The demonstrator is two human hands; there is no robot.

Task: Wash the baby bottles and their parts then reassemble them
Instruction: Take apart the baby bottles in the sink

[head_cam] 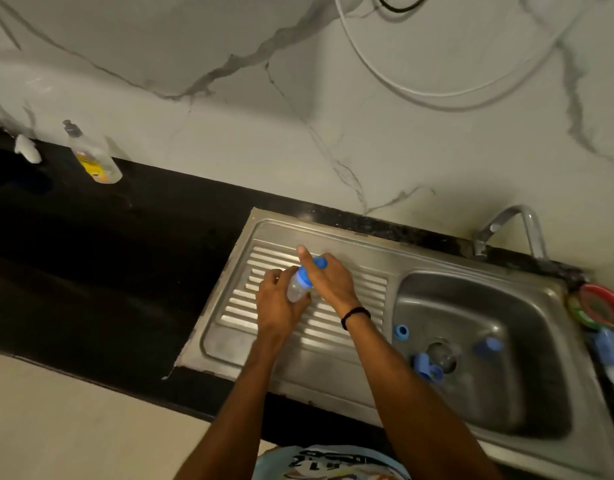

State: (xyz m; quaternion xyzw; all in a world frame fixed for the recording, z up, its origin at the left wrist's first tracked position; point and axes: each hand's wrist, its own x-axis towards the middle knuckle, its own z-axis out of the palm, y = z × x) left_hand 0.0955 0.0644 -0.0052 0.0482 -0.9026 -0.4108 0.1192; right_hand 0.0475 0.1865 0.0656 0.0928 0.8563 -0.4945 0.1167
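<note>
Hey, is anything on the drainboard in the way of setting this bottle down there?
Nothing visible does. The left hand and right hand hold the bottle over the drainboard; the loose blue parts lie in the sink basin.

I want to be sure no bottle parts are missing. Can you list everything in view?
sink: one, steel, drainboard left, basin right, set in the countertop
baby bottle: one, clear, blue collar and cap, above the drainboard
loose bottle parts: at least three, blue, in the basin
faucet: one, steel, behind the basin
dish soap bottle: one, clear, yellow label, countertop at left
white lump: one, white, countertop far left
hose: one, white, on the marble wall
rimmed round items: two, red and green, right of the basin
countertop: one, black, along the wall
wristband: one, black, right wrist
left hand: one, grips the bottle's body
right hand: one, holds the bottle's cap
</note>
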